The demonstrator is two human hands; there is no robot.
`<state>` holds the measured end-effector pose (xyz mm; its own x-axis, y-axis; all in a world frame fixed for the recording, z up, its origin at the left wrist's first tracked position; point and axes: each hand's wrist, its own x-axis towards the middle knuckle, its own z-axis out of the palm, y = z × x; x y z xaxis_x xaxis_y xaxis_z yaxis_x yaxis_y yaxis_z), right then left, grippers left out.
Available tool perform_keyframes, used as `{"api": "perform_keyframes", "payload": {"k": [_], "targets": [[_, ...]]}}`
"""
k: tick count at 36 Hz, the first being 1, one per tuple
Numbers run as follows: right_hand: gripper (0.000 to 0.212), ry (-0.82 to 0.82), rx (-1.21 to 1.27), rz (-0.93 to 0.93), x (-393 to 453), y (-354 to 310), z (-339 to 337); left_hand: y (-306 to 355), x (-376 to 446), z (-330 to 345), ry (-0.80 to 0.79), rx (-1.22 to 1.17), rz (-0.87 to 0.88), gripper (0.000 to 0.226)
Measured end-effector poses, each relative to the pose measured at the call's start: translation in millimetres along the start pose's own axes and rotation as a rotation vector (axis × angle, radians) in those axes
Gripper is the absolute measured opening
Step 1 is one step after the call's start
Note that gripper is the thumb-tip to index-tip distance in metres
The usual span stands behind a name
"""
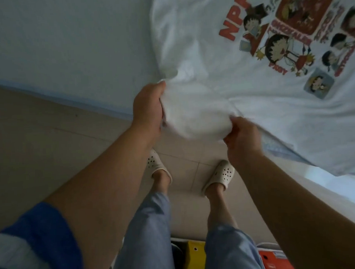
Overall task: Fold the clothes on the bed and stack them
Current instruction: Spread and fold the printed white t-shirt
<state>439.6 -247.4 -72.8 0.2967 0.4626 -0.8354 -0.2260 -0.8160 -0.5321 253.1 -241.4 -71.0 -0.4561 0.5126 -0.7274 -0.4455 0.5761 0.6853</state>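
Both hands grip the white shirt's [221, 75] bunched edge (cartoon print up) over the bed [67, 47]: left hand [149, 107], right hand [242, 139], fingers closed.

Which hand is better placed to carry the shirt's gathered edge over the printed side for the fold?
Probably the left hand: it grips the white T-shirt at its outer edge, opposite the print.
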Motion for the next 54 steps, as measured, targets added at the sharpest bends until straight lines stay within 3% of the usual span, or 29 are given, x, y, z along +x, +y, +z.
{"api": "perform_keyframes", "payload": {"k": [1, 4, 7, 10, 15, 21, 24, 28, 32, 36, 38, 42, 45, 50, 54], "targets": [[0.017, 0.011, -0.045, 0.027, -3.1, 6.2, 0.1, -3.6, 0.3, -3.1, 0.008, 0.074, -0.006, 0.020], [0.032, -0.031, -0.244, 0.077, -5.8, 29.0, -4.4, -20.9, -5.4, -16.9, -0.003, 0.181, -0.137, 0.045], [0.037, -0.056, -0.452, 0.032, 0.3, 48.9, -10.3, -41.4, -9.1, -35.6, -0.010, 0.305, -0.229, 0.034], [0.033, -0.013, -0.574, 0.048, 2.6, 54.9, -11.8, -64.2, -13.3, -56.4, 0.004, 0.463, -0.251, 0.041], [0.029, -0.089, -0.880, 0.086, -3.9, 47.4, -16.6, -76.7, -20.7, -79.2, 0.035, 0.730, -0.143, 0.038], [0.010, -0.104, -1.136, -0.160, -14.8, 17.7, 4.3, -54.3, -13.3, -73.3, 0.077, 0.820, -0.090, 0.045], [0.028, -0.024, -1.177, -0.188, -8.0, 14.4, 18.1, -45.5, -5.9, -61.5, -0.002, 0.803, -0.012, 0.041], [0.043, 0.130, -0.875, 0.030, 5.6, 16.6, 27.6, -38.4, 10.8, -47.9, -0.083, 0.704, -0.055, 0.033], [0.015, 0.238, -0.458, 0.123, 10.1, 24.5, 22.2, -36.1, 23.5, -42.5, -0.104, 0.594, -0.120, 0.029], [0.010, 0.191, -0.264, 0.164, 8.8, 22.5, 7.4, -25.0, 18.8, -40.7, -0.102, 0.461, -0.081, 0.033], [0.005, 0.128, -0.126, 0.168, 7.4, 18.5, -0.5, -24.2, 19.1, -41.7, -0.078, 0.391, -0.041, 0.023], [0.014, 0.016, 0.069, 0.160, 6.6, 12.6, -2.5, -32.5, 21.5, -49.9, -0.038, 0.564, 0.139, 0.018], [0.011, 0.077, -0.176, 0.115, 11.8, 20.7, 0.0, -47.3, 24.4, -51.6, 0.033, 0.726, 0.190, 0.021], [0.018, 0.071, -0.757, -0.005, 22.1, 37.8, -6.8, -61.8, 28.3, -58.8, 0.038, 0.966, 0.051, 0.043], [0.028, 0.148, -1.021, -0.108, 10.8, 30.2, -12.5, -48.8, 29.2, -60.7, 0.121, 0.911, 0.056, 0.020]]}}
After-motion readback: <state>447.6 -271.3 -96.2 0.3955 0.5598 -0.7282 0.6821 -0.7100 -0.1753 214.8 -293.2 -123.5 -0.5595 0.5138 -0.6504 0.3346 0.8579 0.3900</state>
